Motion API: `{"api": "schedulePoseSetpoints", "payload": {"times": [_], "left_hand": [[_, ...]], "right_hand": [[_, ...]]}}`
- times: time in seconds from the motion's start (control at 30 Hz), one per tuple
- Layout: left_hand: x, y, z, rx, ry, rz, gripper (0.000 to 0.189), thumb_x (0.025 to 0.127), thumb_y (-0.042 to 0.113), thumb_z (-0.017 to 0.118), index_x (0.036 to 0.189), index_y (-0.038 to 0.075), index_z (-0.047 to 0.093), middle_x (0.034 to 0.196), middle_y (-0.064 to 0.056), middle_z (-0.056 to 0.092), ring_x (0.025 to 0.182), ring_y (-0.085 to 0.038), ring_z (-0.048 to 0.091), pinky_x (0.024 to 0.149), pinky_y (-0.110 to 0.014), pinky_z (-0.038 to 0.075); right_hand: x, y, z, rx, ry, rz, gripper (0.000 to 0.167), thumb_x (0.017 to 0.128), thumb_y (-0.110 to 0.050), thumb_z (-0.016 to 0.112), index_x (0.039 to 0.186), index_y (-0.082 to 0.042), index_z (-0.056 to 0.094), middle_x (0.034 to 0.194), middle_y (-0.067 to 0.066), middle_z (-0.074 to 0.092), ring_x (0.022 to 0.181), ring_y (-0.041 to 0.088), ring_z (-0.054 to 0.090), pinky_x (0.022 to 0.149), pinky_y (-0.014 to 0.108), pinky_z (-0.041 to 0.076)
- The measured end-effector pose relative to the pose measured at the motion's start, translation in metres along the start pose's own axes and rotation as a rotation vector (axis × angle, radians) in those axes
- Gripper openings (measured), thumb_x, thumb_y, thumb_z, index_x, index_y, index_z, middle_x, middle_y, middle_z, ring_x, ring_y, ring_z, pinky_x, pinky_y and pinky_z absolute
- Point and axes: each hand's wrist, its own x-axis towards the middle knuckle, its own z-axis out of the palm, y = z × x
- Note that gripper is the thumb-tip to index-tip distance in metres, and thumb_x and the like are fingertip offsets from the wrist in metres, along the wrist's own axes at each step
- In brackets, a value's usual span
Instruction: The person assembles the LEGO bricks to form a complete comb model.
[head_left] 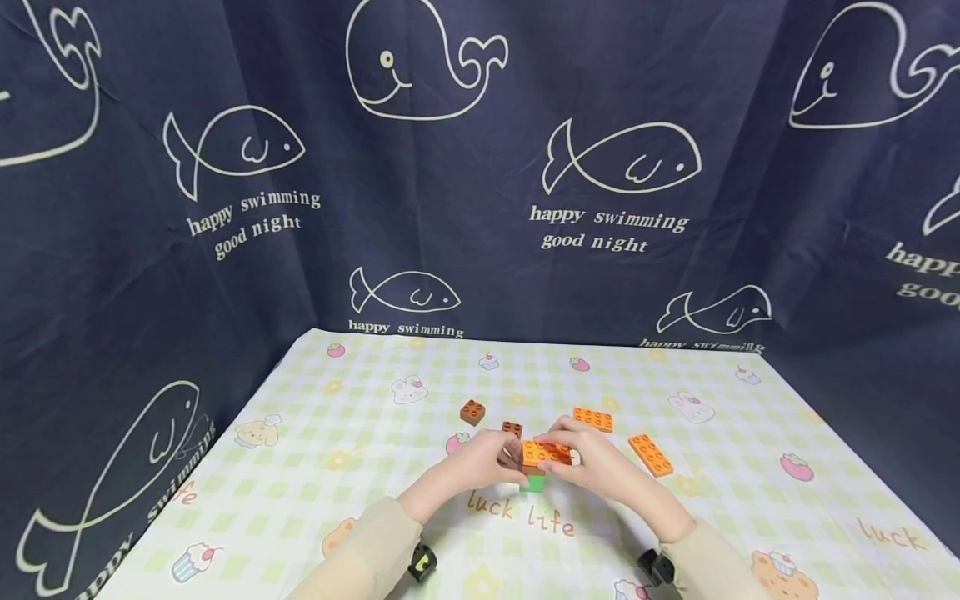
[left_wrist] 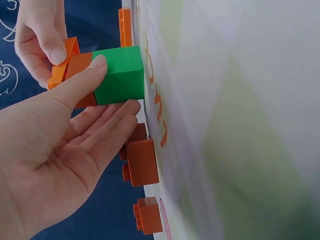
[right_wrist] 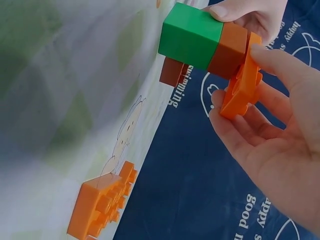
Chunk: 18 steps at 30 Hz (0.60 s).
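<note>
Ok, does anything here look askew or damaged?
Yes, one thing: the orange brick in the right hand is tilted against the brown brick on the green block, not sitting flush. I see no damage.

Shows green on the bottom block (right_wrist: pixel 190 37), brown on the middle block (right_wrist: pixel 227 50), orange on the top plate (right_wrist: pixel 242 92). Repeats brown on both loose cubes (head_left: pixel 472 412), orange on both loose plates (head_left: pixel 651 455). Spreads white and pale-green checks with pink strawberries (head_left: pixel 797 467) over the desk (head_left: pixel 277 517). Bears white fish (head_left: pixel 622 158) on the navy curtain (head_left: pixel 487 242).
</note>
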Motion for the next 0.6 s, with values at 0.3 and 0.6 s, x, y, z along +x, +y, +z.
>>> {"api": "schedulePoseSetpoints", "payload": {"times": [0.3, 0.6], "left_hand": [[0.0006, -0.0008, 0.0001, -0.014, -0.004, -0.011, 0.028, 0.077, 0.023, 0.078, 0.095, 0.008, 0.064, 0.094, 0.000, 0.066, 0.079, -0.003, 0.066, 0.069, -0.012, 0.052], [0.0010, -0.0015, 0.0001, -0.027, -0.007, -0.010, 0.026, 0.077, 0.023, 0.078, 0.094, 0.009, 0.064, 0.094, 0.000, 0.066, 0.079, -0.003, 0.066, 0.069, -0.012, 0.052]], "right_hand": [[0.0017, -0.0012, -0.0006, 0.030, -0.033, 0.008, 0.030, 0.086, -0.021, 0.068, 0.112, -0.008, 0.068, 0.091, -0.006, 0.053, 0.072, 0.005, 0.045, 0.060, 0.017, 0.043], [0.0038, -0.0013, -0.0030, 0.049, -0.056, -0.005, 0.030, 0.086, -0.021, 0.068, 0.112, -0.007, 0.068, 0.087, -0.005, 0.051, 0.071, 0.007, 0.044, 0.059, 0.016, 0.040]]}}
